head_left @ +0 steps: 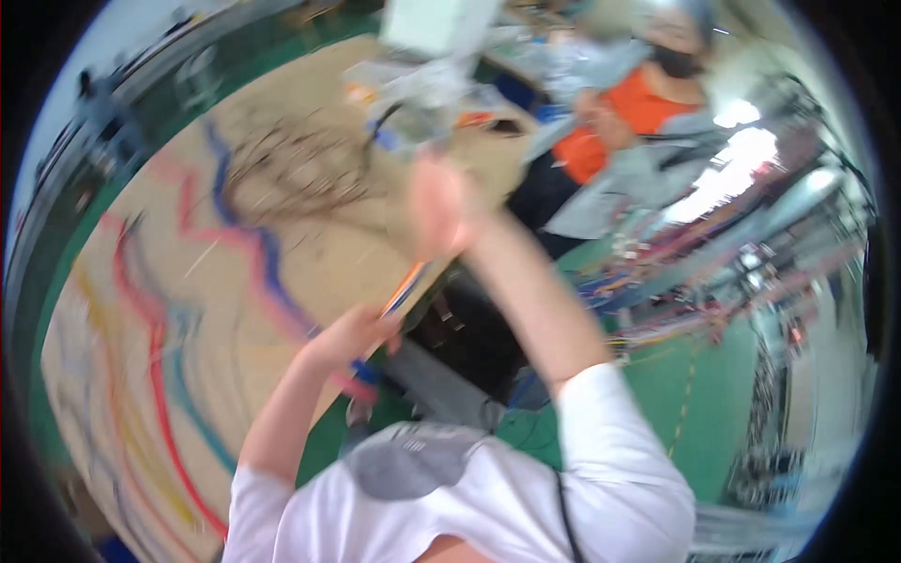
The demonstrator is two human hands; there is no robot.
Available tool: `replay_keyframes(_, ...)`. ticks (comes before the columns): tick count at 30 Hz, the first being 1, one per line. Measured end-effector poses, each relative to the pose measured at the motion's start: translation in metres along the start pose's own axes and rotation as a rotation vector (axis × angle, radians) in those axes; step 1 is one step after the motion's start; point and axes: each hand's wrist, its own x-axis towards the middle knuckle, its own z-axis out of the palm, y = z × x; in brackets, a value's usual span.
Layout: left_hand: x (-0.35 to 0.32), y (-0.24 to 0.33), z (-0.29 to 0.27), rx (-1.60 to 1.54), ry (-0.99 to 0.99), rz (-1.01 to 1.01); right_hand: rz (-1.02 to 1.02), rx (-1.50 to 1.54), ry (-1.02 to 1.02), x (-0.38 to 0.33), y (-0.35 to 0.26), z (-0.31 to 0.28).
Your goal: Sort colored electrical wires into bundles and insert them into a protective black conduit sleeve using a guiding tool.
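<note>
Near the table's front edge, my left hand (pixel 355 335) is closed around a thin bundle of coloured wires (pixel 405 289), with orange, white and dark blue strands showing. The bundle slants up from that fist toward my right hand (pixel 439 206), which is raised farther off and smeared by motion. Whether those fingers hold the far end of the bundle cannot be made out. Below my left fist, a blue and pink wire bunch (pixel 361 373) hangs at the table edge. Long pink and blue wire bundles (pixel 270 267) run across the tabletop to the left.
The tan table (pixel 328 253) carries a tangle of brown wires (pixel 300 169), plus red bundles (pixel 158 375) and teal ones (pixel 192 403). Clear plastic bags (pixel 422 103) lie at its far end. A person in orange (pixel 648 108) is at the far right, near hanging wire bundles (pixel 732 206).
</note>
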Motion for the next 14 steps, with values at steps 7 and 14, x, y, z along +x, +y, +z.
replay_keyframes(7, -0.045, 0.123, 0.079, -0.538, -0.293, 0.431, 0.029, 0.143, -0.666, -0.039, -0.093, 0.025)
replay_keyframes(14, -0.038, 0.070, 0.053, -0.418, -0.179, 0.290, -0.157, 0.132, -0.637, -0.051, -0.095, 0.013)
